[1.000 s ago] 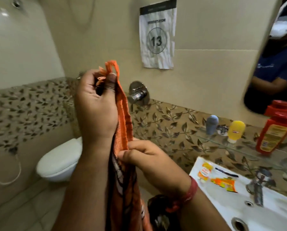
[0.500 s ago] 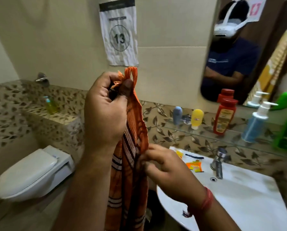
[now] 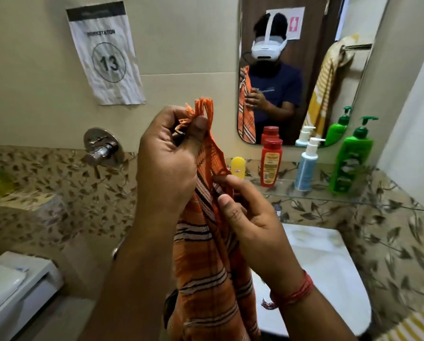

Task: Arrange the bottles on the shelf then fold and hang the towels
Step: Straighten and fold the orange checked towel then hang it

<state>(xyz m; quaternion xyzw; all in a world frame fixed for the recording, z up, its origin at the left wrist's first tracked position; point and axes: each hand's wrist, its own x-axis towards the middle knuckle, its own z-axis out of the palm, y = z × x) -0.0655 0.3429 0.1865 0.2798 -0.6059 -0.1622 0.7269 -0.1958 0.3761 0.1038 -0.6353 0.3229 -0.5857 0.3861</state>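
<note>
orange striped towel (image 3: 206,262) hangs upright in front of the washbasin (image 3: 329,267) | left hand (image 3: 166,166) pinches its fringed top corner | right hand (image 3: 250,222) pinches a fold lower down | glass shelf (image 3: 378,200): yellow tube (image 3: 238,167) at left end, then red bottle (image 3: 271,162), white pump bottle (image 3: 307,166), green pump bottle (image 3: 352,156) at right end

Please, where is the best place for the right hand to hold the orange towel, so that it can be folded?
Probably the free side edge of the orange towel, just below the fringed corner that the left hand pinches. The cloth hangs straight down there, so the right hand can come from the right and pinch the edge with its fingers.
</note>
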